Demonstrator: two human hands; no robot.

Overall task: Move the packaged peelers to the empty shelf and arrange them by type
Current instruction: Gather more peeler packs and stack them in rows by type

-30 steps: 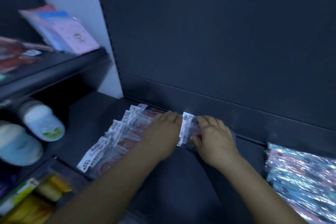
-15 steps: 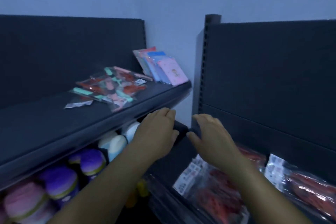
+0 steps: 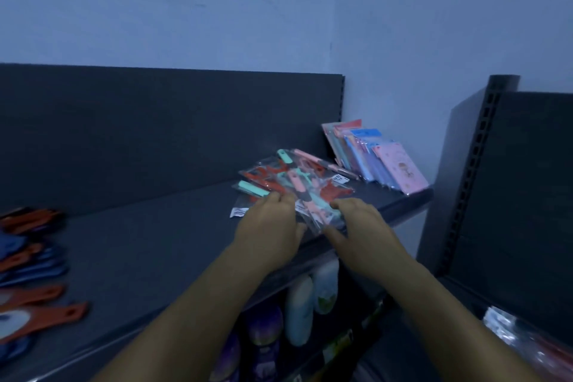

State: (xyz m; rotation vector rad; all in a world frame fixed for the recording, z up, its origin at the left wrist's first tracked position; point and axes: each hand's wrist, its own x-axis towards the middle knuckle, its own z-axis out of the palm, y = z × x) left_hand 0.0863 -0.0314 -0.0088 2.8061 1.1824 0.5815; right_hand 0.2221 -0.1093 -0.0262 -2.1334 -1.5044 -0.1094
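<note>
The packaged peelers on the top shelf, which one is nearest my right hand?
The pink-handled peeler at the pile's front edge, beside the right hand; the red ones lie farther back.

No text is being shown clearly enough to be read. Small white labels (image 3: pixel 341 178) are being carried on the clear packets of the packaged peelers (image 3: pixel 291 183) on the dark shelf (image 3: pixel 148 245), but their print is being lost to blur and dim light. A figure is being displayed on the pink packet (image 3: pixel 400 169) at the shelf's right end, without legible wording. The white-labelled packets (image 3: pixel 504 324) at lower right are likewise blurred.
</note>
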